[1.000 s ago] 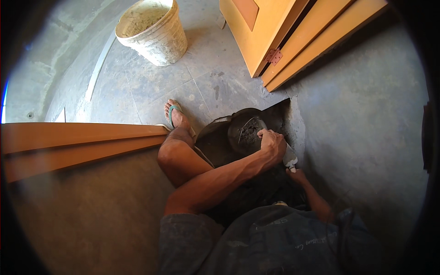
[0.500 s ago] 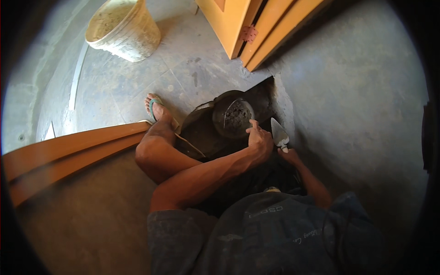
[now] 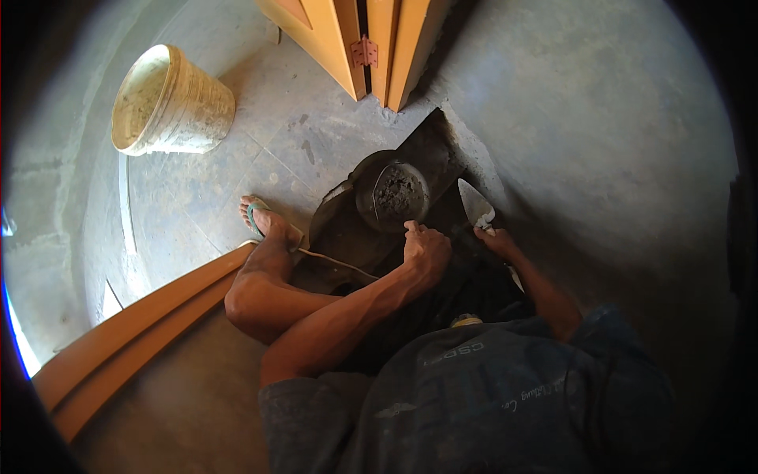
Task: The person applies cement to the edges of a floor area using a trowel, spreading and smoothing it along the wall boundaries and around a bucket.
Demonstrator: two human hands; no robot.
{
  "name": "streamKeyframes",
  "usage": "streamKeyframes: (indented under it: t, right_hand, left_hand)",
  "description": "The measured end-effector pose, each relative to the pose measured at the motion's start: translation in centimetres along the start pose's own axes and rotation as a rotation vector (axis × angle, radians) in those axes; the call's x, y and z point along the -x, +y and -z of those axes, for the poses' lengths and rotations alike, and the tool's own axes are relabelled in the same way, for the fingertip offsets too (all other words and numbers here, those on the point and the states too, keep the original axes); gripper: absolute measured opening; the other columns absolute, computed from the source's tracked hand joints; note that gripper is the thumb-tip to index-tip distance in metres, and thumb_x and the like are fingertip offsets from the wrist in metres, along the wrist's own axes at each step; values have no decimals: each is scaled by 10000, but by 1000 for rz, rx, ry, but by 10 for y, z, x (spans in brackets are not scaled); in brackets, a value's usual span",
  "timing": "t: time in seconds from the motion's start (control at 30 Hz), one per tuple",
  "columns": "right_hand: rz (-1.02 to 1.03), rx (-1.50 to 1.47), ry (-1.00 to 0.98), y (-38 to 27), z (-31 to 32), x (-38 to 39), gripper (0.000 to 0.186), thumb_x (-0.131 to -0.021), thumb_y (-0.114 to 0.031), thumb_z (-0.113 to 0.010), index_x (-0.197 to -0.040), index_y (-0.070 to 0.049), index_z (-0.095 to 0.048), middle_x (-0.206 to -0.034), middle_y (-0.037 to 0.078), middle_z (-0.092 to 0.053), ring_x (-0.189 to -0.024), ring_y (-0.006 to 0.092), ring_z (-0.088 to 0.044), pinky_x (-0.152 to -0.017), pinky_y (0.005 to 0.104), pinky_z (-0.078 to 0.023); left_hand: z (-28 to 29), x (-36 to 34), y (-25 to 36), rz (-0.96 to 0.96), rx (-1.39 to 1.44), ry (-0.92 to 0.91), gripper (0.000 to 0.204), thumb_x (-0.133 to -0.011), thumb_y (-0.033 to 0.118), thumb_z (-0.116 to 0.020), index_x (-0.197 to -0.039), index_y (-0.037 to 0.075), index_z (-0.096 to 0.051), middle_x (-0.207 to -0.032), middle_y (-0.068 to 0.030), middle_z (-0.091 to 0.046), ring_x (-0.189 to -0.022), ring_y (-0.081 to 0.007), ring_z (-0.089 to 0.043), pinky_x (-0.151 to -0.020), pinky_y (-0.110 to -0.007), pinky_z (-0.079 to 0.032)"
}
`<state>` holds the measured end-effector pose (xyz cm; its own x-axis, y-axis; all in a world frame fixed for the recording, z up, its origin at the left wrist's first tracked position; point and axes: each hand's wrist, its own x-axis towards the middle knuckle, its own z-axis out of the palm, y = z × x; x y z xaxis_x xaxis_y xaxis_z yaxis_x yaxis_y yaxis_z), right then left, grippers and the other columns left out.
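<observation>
Right hand (image 3: 497, 243) is gripping a trowel (image 3: 476, 207) by its handle, the fingers wrapping round it; the blade is pointing up and slightly left, with pale residue showing near its base. Left hand (image 3: 427, 251) is hovering or resting at the near side of a round dark pail (image 3: 418, 207), its fingers curling in; whether they are grasping the pail's rim cannot be told. The two hands are staying apart, the trowel blade lying to the right of the left hand. The pail is sitting in front of the person, holding lumpy grey mix (image 3: 399, 192), and a thin wire handle (image 3: 376, 193) is arching along its left side. Beneath and around it a dark surface (image 3: 335, 233) is spreading, its edge bordering the grey floor (image 3: 276, 158). The person's left foot (image 3: 264, 220), wearing a green-strapped sandal, is standing left of the pail. Farther off, a large whitish bucket (image 3: 193, 114) is standing on the floor, while an orange door (image 3: 320, 39) is hanging on a reddish hinge (image 3: 364, 52) beyond the pail.
</observation>
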<state>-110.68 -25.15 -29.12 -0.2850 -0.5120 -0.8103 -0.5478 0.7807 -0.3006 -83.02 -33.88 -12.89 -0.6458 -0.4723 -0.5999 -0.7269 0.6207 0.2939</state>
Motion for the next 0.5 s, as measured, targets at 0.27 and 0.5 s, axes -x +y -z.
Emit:
streamKeyframes:
  t: [0.27, 0.5]
  right_hand:
    - [42, -65, -1, 3, -4, -3, 631, -829, -619, -650, -874, 8, -703, -845, 103, -690, -819, 190, -639, -743, 373, -493]
    - [-2, -13, 0, -3, -2, -1, 666, -796, -647, -666, -860, 14, -702, -842, 108, -693, -804, 190, -645, -731, 388, -496]
  left_hand:
    - [-4, -2, -4, -33, 16, -34, 285, -859, 180, -635, -1123, 88, -690, -1063, -122, -696, -1071, -294, -637, -968, -489, -376]
    - [-1, -3, -7, -31, -16, -31, 305, -839, 195, -650, -1118, 73, -672, -1031, -127, -690, -1032, -292, -644, -902, -443, -411]
